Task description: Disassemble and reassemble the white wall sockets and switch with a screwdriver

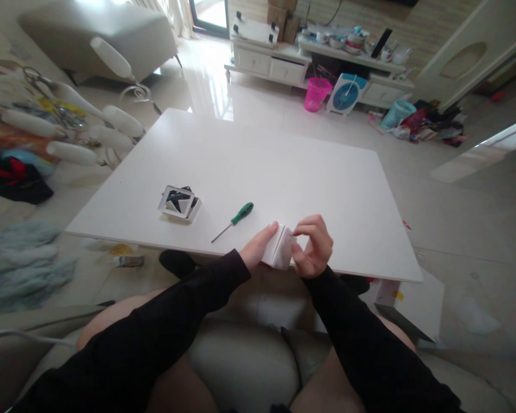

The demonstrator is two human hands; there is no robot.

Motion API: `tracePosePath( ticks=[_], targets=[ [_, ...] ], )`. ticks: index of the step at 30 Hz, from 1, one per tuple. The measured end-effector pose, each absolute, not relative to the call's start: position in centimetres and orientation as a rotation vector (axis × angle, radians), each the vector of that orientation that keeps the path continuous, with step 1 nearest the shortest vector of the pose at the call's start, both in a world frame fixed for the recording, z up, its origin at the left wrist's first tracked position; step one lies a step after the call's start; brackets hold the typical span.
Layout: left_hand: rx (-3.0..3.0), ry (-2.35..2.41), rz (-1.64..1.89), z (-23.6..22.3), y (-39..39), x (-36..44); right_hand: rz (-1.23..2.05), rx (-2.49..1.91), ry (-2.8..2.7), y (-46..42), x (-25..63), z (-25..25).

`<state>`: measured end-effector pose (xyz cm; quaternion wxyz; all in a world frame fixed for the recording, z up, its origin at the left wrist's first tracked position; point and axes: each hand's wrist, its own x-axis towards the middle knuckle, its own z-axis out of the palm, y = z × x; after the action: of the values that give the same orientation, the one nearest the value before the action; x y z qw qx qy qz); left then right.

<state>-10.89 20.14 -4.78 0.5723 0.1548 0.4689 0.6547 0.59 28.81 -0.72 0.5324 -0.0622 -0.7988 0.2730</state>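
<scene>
A small white box-like block [279, 255] with a dark seam across it is held over the front edge of the table. My left hand [258, 245] grips it from the left, with the thumb along its top. My right hand [313, 245] is at its right face, fingers curled and fingertips touching or nearly touching it. Whatever may be between those fingertips is too small to name. To the left lies a screwdriver [242, 213] with a green and black handle, its shaft pointing toward me. Farther left, white frames [192, 214] and black flat pieces [178, 195] are stacked together.
The white table [258, 155] stretches out in front of me. A lamp with several white shades [112, 57] leans in at the left. Beyond are a white cabinet [251, 59], a pink basket [317, 93] and a blue fan [347, 93].
</scene>
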Motion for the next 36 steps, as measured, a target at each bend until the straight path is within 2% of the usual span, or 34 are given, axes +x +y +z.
tracePosePath(
  ticks=[4,8,17,26,36],
  targets=[
    [0.873,1.195,1.468,-2.9,19.9,-12.0,0.800,-0.244,-1.933,30.7,1.7,-0.5],
    [1.030,1.126,1.414,-1.5,18.5,-11.4,0.804,-0.132,-2.002,29.9,2.2,0.0],
    [0.967,0.981,1.307,0.1,17.3,-10.2,0.625,-0.104,-1.912,27.7,2.1,2.7],
    [0.862,0.886,1.473,-1.0,17.1,-8.4,0.535,-0.151,-1.829,26.9,1.6,2.5],
    [0.697,0.931,1.621,-0.7,18.4,-7.7,0.642,-0.204,-1.802,27.3,1.0,1.0]
  ],
)
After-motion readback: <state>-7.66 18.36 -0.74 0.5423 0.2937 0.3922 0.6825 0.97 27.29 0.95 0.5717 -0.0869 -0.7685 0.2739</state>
